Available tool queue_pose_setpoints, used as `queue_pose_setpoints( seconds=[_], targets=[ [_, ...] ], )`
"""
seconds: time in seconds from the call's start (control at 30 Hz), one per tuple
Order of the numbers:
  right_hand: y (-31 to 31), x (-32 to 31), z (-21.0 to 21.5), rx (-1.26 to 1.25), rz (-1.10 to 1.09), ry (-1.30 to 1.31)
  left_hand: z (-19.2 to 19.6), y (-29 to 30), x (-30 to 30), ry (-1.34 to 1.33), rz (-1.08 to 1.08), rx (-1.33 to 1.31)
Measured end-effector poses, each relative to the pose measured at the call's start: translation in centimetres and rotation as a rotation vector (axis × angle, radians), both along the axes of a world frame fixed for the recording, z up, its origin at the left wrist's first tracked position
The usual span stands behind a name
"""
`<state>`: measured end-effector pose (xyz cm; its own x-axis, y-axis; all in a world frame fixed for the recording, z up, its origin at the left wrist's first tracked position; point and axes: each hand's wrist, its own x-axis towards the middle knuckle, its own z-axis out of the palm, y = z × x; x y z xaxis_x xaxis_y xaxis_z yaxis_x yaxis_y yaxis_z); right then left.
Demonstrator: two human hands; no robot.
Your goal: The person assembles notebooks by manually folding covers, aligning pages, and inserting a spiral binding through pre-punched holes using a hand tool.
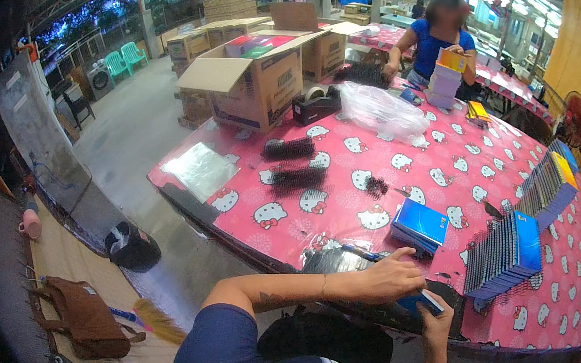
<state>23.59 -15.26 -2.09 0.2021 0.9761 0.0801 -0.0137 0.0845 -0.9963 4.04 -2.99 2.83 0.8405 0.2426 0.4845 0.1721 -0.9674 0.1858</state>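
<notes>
A blue notebook [419, 303] is held just off the near edge of the bench [348, 174]. The left hand [390, 278] is laid on top of it with fingers curled down onto it. The right hand [435, 322] is cupped under it, fingers closed around the far end. So the notebook is gripped between both hands, over the gap and not over the bench.

What could go wrong: the notebook could be dropped to the floor, because nothing is under it if the grip slips. The black combs [297, 178] near the middle of the bench look light and could be swept off by an arm.

Just past the notebook a blue stack [421, 224] is seen on the bench. To the right of that stack, long rows of books [506, 254] are stood on edge and could be knocked over like dominoes.

Open room is found on the bench to the left of the stack, where only pink cloth is seen. The edge there is close to the body. At the far side another person [438, 44] is at work, well apart.
</notes>
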Motion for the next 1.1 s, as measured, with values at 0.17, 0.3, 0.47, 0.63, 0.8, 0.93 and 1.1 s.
queue_pose_setpoints(
  seconds=[0.17,0.3,0.47,0.63,0.8,0.93,1.1],
  targets=[
    [0.0,-0.1,0.1,0.021,0.025,-0.096,-1.5,0.6,0.6,-0.072,-0.082,-0.049],
    [-0.3,0.0,-0.5,-0.029,0.018,-0.054,-2.3,0.7,0.9,0.063,-0.044,-0.057],
    [0.1,-0.1,-1.6,-0.028,0.033,-0.078,-2.8,0.5,0.5,-0.032,-0.023,-0.124],
    [-0.2,0.4,-1.0,-0.021,0.066,-0.103,-1.9,0.3,0.9,0.036,-0.051,-0.076],
    [-0.4,0.7,-0.6,-0.068,0.047,-0.243,-1.7,0.9,1.1,0.062,-0.061,-0.143],
    [0.3,0.3,-1.1,-0.058,0.118,-0.212,-1.6,1.3,0.3,0.070,-0.076,-0.142],
    [0.0,0.2,-1.0,-0.025,0.128,-0.145,-1.4,1.0,0.8,0.048,-0.068,-0.125]
  ],
)
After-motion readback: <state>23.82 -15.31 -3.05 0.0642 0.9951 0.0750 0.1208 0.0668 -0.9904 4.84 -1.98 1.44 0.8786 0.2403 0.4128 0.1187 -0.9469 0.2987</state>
